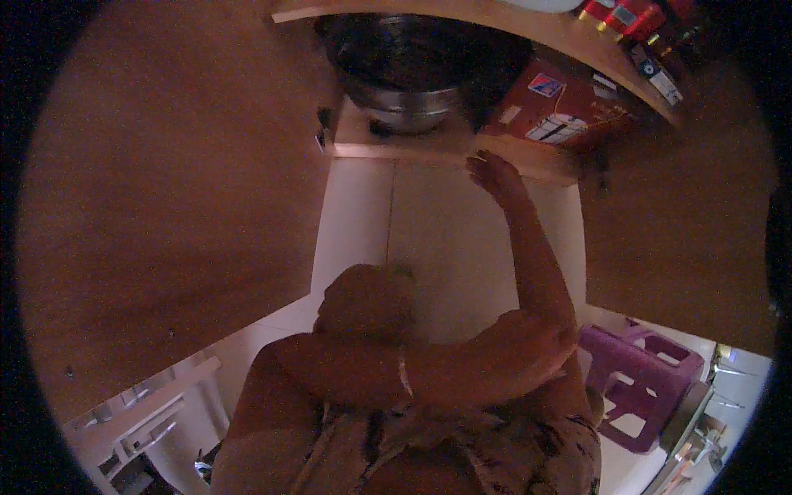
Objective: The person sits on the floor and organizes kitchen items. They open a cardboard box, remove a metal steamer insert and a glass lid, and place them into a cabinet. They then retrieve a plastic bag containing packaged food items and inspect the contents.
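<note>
My right hand (495, 173) is raised at the front edge of the cabinet's lower shelf (421, 152), its fingers slightly apart with nothing seen in them. Whether the fingertips touch the edge I cannot tell. Round metal cookware (402, 102), dark inside, stands on that shelf to the left of the hand. Beyond the hand, on the right of the shelf, is a red printed box or case (557, 111) with a blue patch. My bent right forearm rises from the lower right. My left hand cannot be made out; a dark rounded shape lies low in front of me.
Large brown wooden cabinet doors (173, 185) (674, 247) stand open at both sides. An upper shelf (544, 34) curves overhead, with red items (625, 18) on it. A purple plastic piece with cutouts (643, 383) is at the lower right; pale furniture (179, 427) is at the lower left.
</note>
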Motion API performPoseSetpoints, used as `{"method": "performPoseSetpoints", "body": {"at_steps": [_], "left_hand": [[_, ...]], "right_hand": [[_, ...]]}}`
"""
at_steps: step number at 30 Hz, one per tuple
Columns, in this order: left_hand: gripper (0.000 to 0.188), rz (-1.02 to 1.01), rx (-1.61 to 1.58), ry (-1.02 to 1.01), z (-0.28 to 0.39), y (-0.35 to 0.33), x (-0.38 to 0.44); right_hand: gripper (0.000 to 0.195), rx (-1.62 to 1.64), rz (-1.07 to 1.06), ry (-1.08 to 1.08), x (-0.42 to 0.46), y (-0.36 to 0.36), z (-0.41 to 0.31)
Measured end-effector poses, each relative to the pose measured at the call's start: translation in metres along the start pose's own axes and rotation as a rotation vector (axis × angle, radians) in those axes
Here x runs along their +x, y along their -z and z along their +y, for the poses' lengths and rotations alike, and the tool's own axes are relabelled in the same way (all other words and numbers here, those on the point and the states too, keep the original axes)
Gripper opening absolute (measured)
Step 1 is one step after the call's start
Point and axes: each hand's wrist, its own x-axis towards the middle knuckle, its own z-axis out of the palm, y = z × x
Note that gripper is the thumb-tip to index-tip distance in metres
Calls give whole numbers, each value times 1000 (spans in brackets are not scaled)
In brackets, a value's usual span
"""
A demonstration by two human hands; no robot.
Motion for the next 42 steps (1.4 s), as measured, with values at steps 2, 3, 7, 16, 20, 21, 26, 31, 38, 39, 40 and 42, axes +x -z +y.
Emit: {"method": "performPoseSetpoints", "body": {"at_steps": [2,3,7,16,20,21,26,31,38,39,40,42], "left_hand": [[21,-129,-76,9,9,-6,3],[21,-144,-94,19,21,-5,7],[20,-175,62,48,25,-88,5],[22,-496,56,27,42,-59,35],[29,-541,164,46,28,-77,46],[30,-535,193,5,23,-82,49],[29,-526,115,7,-8,-122,62],[27,-694,141,71,-29,-161,74],[26,-784,158,41,-28,-178,71],[25,-764,134,39,-26,-195,67],[25,-756,136,46,-26,-197,64],[25,-801,138,141,-36,-198,69]], "right_hand": [[40,-479,-19,157,-16,36,15],[40,-666,-41,274,-24,53,23],[40,-822,13,407,-72,110,33],[35,-470,254,-40,-273,160,-6],[33,-393,461,-144,-397,195,-28],[32,-310,517,-121,-446,200,-32],[29,-530,1025,1,-618,186,-26],[27,-127,1592,206,-755,147,63],[24,85,2214,223,-903,33,144],[23,-2,2295,235,-932,36,144],[22,-57,2364,237,-950,33,148],[20,-350,2492,10,-984,37,147]]}}
